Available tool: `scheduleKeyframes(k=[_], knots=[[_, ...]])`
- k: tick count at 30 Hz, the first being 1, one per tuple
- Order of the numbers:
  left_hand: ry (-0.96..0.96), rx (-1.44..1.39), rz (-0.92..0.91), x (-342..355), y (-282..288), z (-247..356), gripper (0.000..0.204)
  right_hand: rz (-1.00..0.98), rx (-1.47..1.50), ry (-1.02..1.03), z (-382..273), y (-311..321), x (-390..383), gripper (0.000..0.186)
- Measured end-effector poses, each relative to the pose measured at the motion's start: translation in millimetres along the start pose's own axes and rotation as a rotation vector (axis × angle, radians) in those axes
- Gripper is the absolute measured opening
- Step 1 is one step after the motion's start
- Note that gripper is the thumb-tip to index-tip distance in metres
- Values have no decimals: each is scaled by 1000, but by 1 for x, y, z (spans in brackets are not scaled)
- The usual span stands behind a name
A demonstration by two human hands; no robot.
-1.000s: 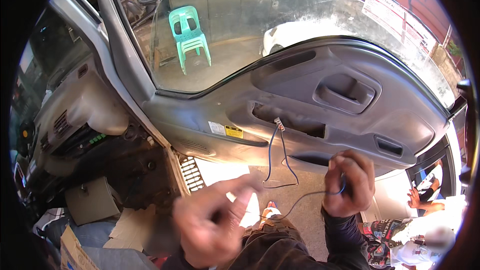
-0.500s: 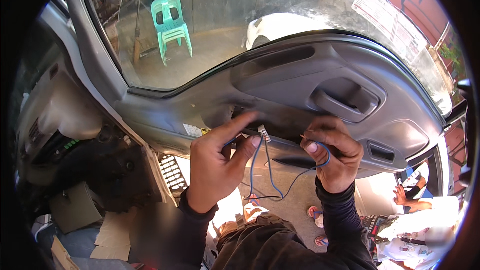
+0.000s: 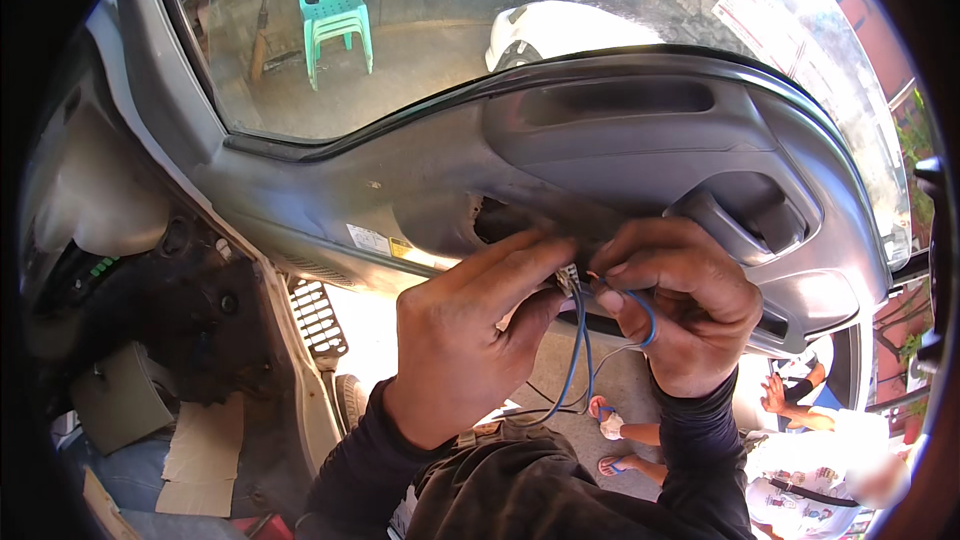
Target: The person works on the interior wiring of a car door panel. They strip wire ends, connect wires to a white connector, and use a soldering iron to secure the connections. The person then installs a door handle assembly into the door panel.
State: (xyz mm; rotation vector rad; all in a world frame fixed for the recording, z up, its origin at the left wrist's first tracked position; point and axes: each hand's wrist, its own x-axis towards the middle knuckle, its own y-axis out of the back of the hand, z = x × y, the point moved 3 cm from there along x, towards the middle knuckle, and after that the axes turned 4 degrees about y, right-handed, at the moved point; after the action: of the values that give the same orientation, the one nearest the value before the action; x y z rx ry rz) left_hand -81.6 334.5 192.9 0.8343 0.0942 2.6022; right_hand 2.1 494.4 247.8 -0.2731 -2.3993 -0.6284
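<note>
My left hand (image 3: 465, 335) has its thumb and fingertips closed on a small pale connector (image 3: 568, 278) at a dark rectangular opening (image 3: 500, 220) in the grey door panel (image 3: 600, 165). Blue and dark wires (image 3: 580, 345) hang from the connector in a loop. My right hand (image 3: 690, 315), just right of the connector, pinches the end of a looped blue wire (image 3: 648, 312), whose bare tip shows between thumb and forefinger. The opening is partly hidden behind my fingers.
The dashboard and footwell (image 3: 140, 290) are at left, with cardboard (image 3: 205, 450). Green plastic chairs (image 3: 335, 15) and a white car (image 3: 555, 40) show through the glass. A person in white (image 3: 800, 480) and feet in flip-flops (image 3: 610, 420) are at lower right.
Both hands have risen toward the panel opening and come closer together. My left hand has moved right and now grips the connector, which dangled from the wires earlier.
</note>
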Motion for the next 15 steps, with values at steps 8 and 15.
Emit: scheduleKeyframes(k=[8, 15], knots=[[102, -83, 36, -8, -4, -7, 36, -53, -35, -110, -2, -5, 8, 27], [-1, -178, 84, -7, -9, -15, 35, -99, -128, -80, -4, -5, 15, 27]])
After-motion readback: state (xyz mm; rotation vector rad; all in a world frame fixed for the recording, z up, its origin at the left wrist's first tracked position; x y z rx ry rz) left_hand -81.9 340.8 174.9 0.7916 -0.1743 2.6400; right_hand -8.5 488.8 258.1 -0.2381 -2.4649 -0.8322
